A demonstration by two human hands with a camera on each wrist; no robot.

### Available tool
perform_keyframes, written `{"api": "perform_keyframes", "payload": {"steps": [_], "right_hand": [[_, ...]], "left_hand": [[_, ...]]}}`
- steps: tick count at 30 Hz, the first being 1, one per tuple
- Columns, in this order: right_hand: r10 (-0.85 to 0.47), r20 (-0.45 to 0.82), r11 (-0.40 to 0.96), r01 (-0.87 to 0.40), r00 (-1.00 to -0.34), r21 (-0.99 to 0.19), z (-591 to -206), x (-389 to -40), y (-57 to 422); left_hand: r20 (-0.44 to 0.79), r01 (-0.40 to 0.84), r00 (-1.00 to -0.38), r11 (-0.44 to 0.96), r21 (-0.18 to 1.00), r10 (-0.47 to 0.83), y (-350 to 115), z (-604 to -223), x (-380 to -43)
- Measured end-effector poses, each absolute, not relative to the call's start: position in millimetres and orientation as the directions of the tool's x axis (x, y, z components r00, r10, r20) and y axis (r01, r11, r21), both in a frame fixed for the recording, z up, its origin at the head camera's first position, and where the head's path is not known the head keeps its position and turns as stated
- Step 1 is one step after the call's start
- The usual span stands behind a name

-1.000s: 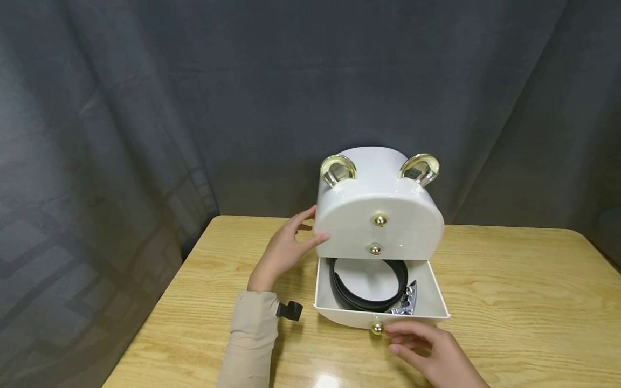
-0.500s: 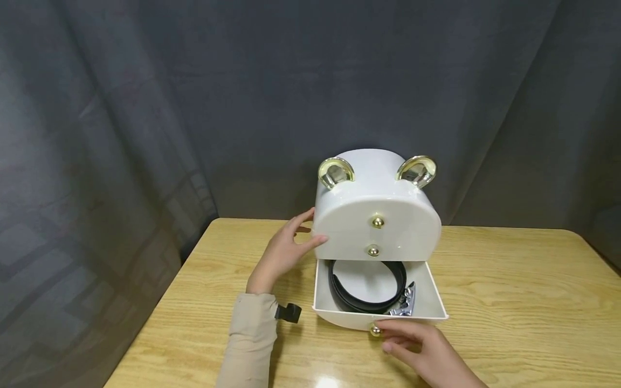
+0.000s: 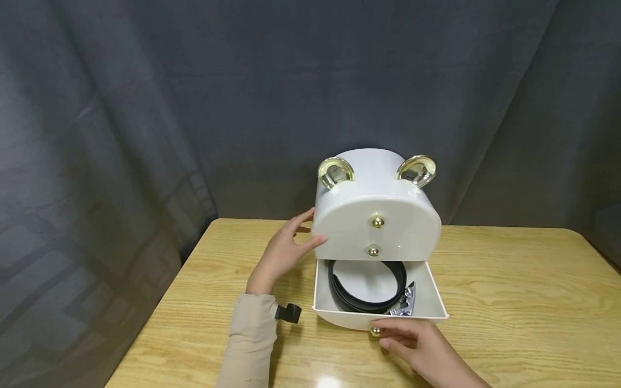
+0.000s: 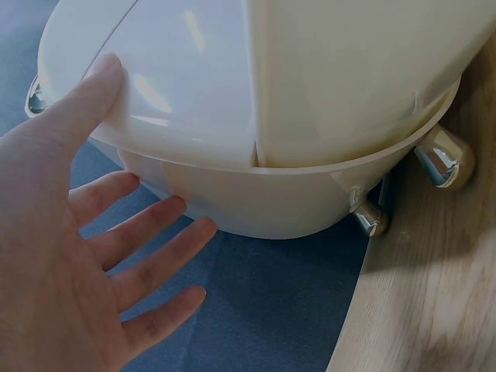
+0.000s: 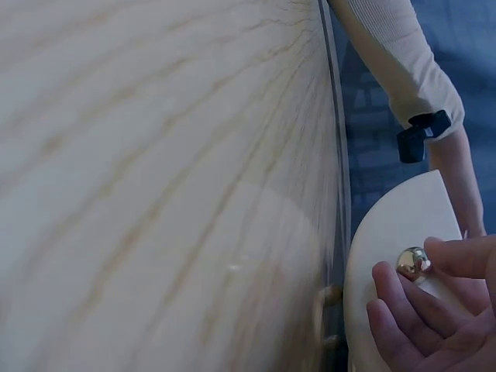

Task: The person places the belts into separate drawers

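Note:
A white rounded drawer box with gold bear ears stands on the table, its bottom drawer pulled out. Inside that drawer lies a coiled black belt with a silver buckle. My left hand rests at the box's left side, thumb on the front edge; its fingers are spread loosely in the left wrist view. At the drawer's gold knob, my right hand has its fingertips to either side, with the knob showing between them.
Two more gold knobs, the upper knob and the middle knob, sit on the box front. Behind the wooden table hangs a dark grey curtain. A black strap mount juts from the left sleeve.
My right hand has moved slightly left, its fingertips coming over the drawer knob. The left hand, the box and the open drawer keep their places apart from a small view shift.

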State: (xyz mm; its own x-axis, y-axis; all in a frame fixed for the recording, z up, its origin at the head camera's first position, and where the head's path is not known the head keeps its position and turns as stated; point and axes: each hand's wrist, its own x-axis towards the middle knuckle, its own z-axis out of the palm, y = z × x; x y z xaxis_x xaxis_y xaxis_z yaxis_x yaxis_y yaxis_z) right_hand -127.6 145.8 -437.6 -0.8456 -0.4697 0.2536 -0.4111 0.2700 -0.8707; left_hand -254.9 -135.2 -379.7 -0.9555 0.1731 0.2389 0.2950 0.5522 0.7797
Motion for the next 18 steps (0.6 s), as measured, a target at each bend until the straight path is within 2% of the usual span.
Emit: {"api": "perform_keyframes", "payload": {"steps": [6,18], "right_hand": [[-0.461,0.201,0.313,-0.371,-0.864,-0.874,-435.5,-126.3,145.5],[-0.396,0.254,0.372,-0.407,-0.882,-0.834,-432.8,-129.0,142.8]], "left_hand": [[0.234,0.289,-0.957,0.540,0.790,0.169,-135.3,-381.3,-254.2],[0.251,0.302,-0.953,0.561,0.771,0.168,-135.2,-381.5,-256.1]]}}
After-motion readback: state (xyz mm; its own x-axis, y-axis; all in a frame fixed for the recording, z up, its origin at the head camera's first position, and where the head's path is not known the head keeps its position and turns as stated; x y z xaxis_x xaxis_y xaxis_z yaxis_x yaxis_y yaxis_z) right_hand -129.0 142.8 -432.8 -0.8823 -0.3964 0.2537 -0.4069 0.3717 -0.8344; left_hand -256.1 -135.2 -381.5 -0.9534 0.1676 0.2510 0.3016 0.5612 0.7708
